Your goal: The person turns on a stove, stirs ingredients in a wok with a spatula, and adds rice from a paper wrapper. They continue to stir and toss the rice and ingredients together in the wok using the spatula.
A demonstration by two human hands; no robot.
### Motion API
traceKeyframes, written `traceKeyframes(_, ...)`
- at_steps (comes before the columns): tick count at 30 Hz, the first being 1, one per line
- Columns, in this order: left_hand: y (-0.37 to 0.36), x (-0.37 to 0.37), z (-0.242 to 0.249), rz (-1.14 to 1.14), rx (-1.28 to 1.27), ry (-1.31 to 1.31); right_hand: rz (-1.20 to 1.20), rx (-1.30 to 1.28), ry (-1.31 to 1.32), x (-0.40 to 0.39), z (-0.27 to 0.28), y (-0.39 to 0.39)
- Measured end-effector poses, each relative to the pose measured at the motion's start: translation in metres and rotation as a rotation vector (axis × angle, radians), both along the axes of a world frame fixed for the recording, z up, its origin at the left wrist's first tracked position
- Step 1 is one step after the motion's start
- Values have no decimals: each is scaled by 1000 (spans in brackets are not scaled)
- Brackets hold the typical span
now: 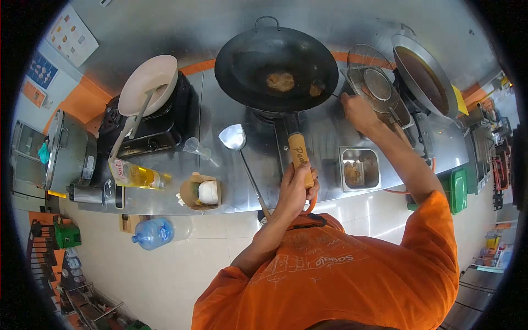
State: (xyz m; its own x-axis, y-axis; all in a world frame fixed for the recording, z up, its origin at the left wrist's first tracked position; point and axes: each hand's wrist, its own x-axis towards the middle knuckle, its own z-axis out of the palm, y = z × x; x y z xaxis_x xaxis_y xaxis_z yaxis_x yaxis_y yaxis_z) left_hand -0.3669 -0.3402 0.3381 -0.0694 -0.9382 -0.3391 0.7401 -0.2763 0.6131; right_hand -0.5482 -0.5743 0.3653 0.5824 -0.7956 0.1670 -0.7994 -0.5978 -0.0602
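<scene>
A dark wok (247,66) with a wooden handle (297,149) rests tilted over the burner, a brown patch of food (280,81) on its inner surface. My left hand (297,190) is wrapped round the end of that handle. Past the wok's right rim, my right hand (360,113) is closed on a thin-handled utensil (335,95) that points into the wok. A small brown shape (316,88) shows inside near that rim; I cannot tell whether it is the utensil's head. Wire strainers (378,82) lie just beyond my right hand.
A wok spatula (233,137) lies left of the handle. Around it are a clear funnel (198,148), a cardboard box (201,190), an oil bottle (140,175) and a pale pan (132,93) on a stove. Rightward are a metal container (360,169) and an oil-filled pan (423,71).
</scene>
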Motion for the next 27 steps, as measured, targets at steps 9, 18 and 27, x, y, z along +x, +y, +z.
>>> traceKeyframes(9, 1, -1, 2, 15, 12, 13, 87, -26, -90, -3, -13, -7)
traceKeyframes(18, 0, -1, 4, 26, 19, 24, 93, -42, -98, -6, -10, -9)
traceKeyframes(27, 1, -6, 6, 52, 20, 9, 35, -29, -34, -7, -11, -11)
